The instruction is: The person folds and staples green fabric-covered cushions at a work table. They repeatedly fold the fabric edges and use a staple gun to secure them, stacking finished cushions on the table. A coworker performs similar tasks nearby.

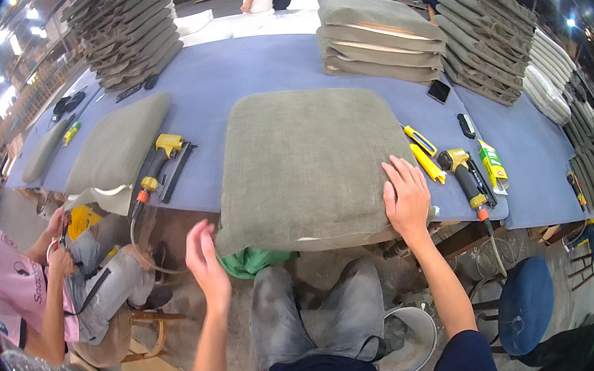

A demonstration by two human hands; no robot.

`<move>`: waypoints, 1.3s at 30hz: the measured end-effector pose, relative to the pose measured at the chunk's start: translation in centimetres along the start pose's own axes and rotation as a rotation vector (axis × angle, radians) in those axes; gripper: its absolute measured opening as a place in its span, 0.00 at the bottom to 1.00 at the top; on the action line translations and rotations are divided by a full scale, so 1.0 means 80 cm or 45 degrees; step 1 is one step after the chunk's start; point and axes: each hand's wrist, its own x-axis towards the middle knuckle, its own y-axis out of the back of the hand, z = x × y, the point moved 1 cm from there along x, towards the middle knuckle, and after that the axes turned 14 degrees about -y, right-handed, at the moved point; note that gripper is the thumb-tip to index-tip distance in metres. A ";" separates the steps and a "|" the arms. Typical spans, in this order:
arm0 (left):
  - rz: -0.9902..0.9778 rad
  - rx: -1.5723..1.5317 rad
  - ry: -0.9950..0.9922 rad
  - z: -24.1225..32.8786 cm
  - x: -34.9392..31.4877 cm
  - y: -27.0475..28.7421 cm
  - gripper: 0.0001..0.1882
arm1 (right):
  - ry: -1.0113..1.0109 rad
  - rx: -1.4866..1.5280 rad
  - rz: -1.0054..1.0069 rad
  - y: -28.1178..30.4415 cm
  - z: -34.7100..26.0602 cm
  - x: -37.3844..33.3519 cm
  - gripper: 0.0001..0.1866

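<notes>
A grey-green fabric-covered seat cushion (309,159) lies flat in front of me, its near edge reaching the front of the blue-covered table. My right hand (407,199) rests on its right near side, fingers stretched over the fabric. Just off the left near corner is my left hand (207,264), fingers loosely extended with nothing seen in them. Pale material shows along the cushion's underside at the front. To the right lie a yellow utility knife (420,140), a second yellow tool (428,164) and a yellow-and-black staple gun (466,176) with its air hose.
A co-worker in a pink shirt (22,287) sits at left, beside another cushion (119,146) and staple gun (165,167). Cushion stacks (383,39) stand at the back. A phone (438,91) and green-yellow box (493,165) lie right; a blue stool (525,306) stands below.
</notes>
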 end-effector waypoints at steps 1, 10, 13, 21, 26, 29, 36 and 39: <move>-0.118 -0.094 0.125 0.009 0.028 -0.008 0.22 | 0.049 -0.055 0.046 -0.003 0.003 -0.011 0.23; -0.530 0.227 0.022 0.039 0.004 -0.085 0.45 | 0.039 0.155 0.084 0.001 0.079 0.029 0.20; -0.636 -0.289 0.374 0.065 -0.014 -0.054 0.45 | -0.052 0.086 0.225 0.002 0.060 0.007 0.18; -0.363 -0.913 1.005 0.072 -0.117 -0.012 0.15 | -0.907 1.579 -0.492 0.012 -0.099 -0.176 0.18; -0.274 -0.946 0.988 0.103 -0.122 -0.059 0.16 | -1.170 1.877 -0.809 -0.016 -0.145 -0.198 0.16; -0.103 -0.438 0.568 0.075 -0.122 -0.061 0.10 | -1.308 2.041 -0.895 -0.036 -0.165 -0.194 0.20; -0.115 -0.375 0.511 0.076 -0.105 -0.067 0.15 | -1.405 2.321 -0.673 -0.051 -0.160 -0.177 0.16; -0.205 -0.299 0.544 0.102 -0.097 -0.066 0.20 | -1.460 2.339 -0.827 -0.035 -0.168 -0.160 0.19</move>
